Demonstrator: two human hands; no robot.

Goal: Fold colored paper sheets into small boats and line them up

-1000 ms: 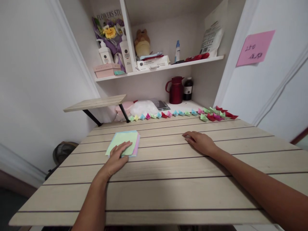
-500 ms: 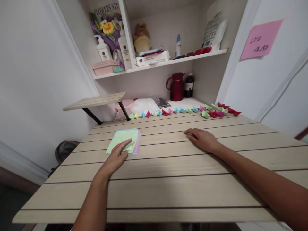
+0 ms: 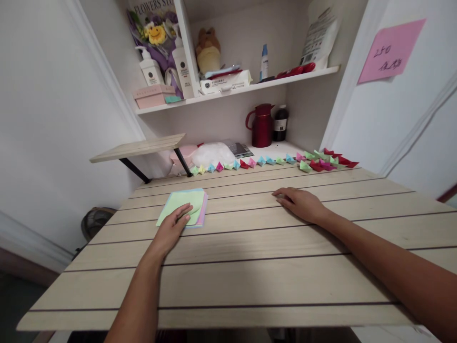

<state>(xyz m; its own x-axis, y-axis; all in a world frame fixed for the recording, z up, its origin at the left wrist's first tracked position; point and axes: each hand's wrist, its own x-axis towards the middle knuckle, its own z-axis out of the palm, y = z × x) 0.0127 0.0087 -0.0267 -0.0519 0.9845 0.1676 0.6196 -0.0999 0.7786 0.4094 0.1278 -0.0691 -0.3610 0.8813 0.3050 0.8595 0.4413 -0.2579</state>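
Note:
On the left of the table, a stack of square coloured paper [image 3: 174, 199] has a light green sheet on top, with pink and blue edges showing at its right. My left hand [image 3: 173, 224] lies over the stack's lower part. Its thumb and fingers draw together on the green sheet [image 3: 195, 197], which buckles slightly beside the fingertips. What is under the palm is hidden. My right hand [image 3: 302, 204] rests on the bare tabletop right of centre, holding nothing. Its fingers stretch leftward, with the thumb a little apart from them.
Small folded paper boats [image 3: 262, 161] line the table's back edge, with a cluster of red and green ones [image 3: 316, 165] at right. A small wooden riser [image 3: 143, 145] stands back left. Behind are a red jug [image 3: 262, 126], a dark bottle [image 3: 280, 124] and a loaded shelf [image 3: 221, 96].
My left hand's fingers have bent inward and the thumb has closed toward them on the green sheet. The right hand stays in place. The view has tilted slightly.

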